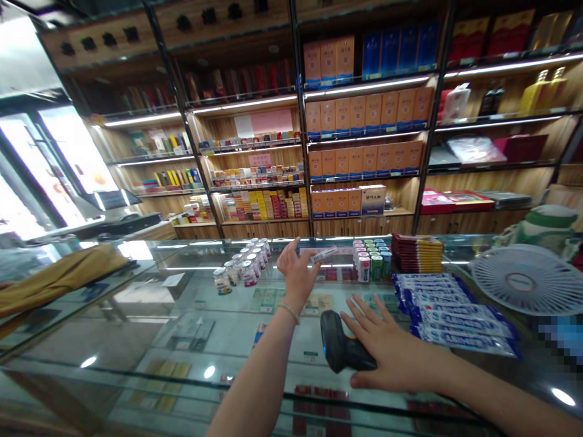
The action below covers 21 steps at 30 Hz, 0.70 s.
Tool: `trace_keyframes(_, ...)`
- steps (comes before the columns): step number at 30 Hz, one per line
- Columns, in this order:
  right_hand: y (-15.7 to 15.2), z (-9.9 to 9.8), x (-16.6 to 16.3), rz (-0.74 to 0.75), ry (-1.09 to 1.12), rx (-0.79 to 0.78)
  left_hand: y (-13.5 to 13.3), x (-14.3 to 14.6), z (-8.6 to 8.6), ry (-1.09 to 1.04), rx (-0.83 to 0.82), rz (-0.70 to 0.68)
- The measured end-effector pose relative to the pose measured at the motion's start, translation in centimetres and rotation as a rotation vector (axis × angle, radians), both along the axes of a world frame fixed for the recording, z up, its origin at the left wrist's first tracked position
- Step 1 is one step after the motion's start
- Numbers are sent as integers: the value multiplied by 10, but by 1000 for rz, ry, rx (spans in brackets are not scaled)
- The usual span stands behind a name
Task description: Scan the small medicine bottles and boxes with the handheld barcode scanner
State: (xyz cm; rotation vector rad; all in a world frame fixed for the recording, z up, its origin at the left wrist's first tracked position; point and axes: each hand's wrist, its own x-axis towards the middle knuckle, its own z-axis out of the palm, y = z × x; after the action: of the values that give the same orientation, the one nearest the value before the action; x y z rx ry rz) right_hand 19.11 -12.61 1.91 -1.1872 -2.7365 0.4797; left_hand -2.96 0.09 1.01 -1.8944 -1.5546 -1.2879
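Observation:
In the head view, my left hand [297,270] reaches over the glass counter [195,358] and pinches a slim white and pink pack [324,254] that shows a barcode. Nearer to me, my right hand [394,352] lies with its fingers spread. Its thumb and palm are beside a black barcode scanner [336,343], whose handle points under the palm. Left of my left hand stand rows of small white-lidded jars [249,273]. To its right are small pink, green and blue containers [363,269].
Dark red and yellow packs [416,254] stand stacked beside long blue and white packets [455,312]. A white round fan [523,280] and a green-topped jug [546,221] are at right. Mustard-coloured cloth [59,276] lies at left. Stocked shelves [364,136] line the wall behind.

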Motion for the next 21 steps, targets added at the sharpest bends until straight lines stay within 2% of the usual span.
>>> trace_keyframes(5,0,5,0,-13,-48,-17,0,-2,2,-98,-6,54)
trace_keyframes(9,17,9,-1,-63,-40,89,-1,-4,5,-124,-14,75)
trace_keyframes(14,68,7,-8,-247,67,342,-3,-4,7,-153,-25,74)
trace_keyframes(18,114,-7,-11,-364,191,547,-2,-2,5,-139,-37,66)
trace_keyframes(21,137,-21,-13,-443,266,625,-2,0,4,-127,-41,49)
